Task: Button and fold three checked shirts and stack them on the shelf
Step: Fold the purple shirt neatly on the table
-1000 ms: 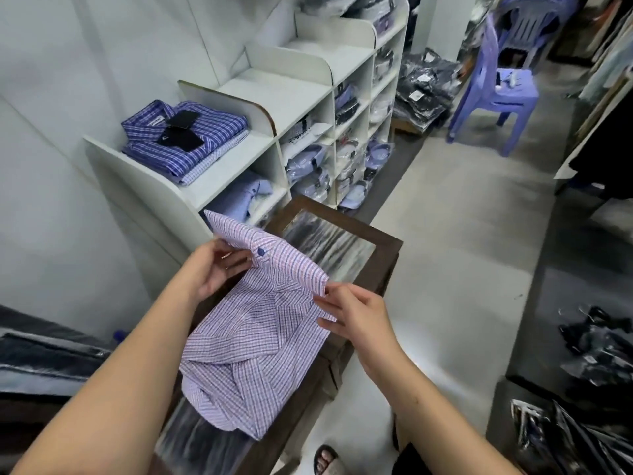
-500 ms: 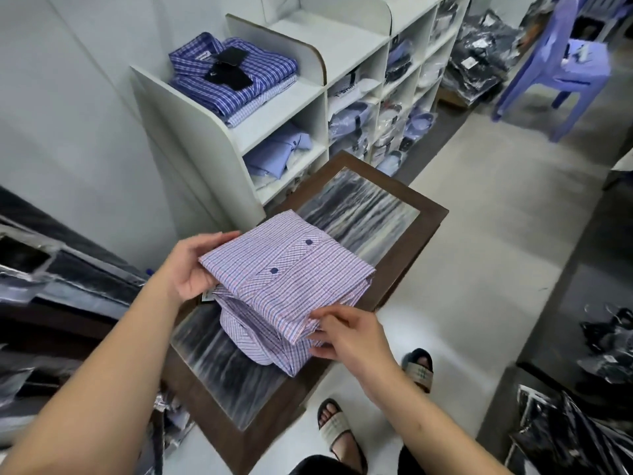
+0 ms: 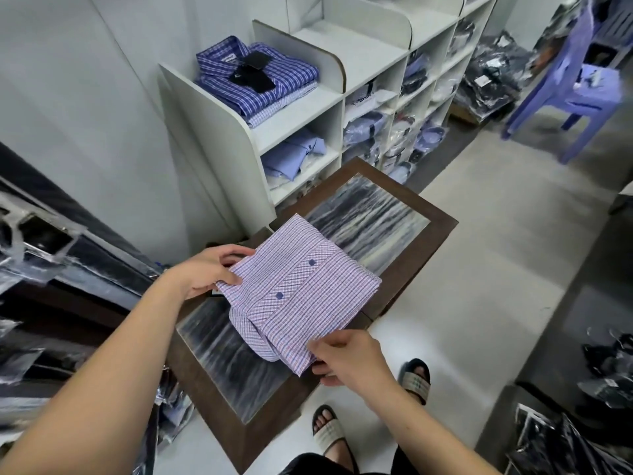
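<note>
Both hands grip the folded pink checked shirt (image 3: 301,296) — left hand (image 3: 209,272) pinching its far-left edge, right hand (image 3: 346,358) its near corner — over the dark-framed table (image 3: 438,231).

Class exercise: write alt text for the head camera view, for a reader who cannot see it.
Two hands, the left hand and right hand, grip a folded pink checked shirt over a small dark table; beyond, blue checked shirts lie stacked on a white shelf.

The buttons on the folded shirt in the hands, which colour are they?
Dark blue buttons, on the pink-and-blue checked shirt; head view.
</note>
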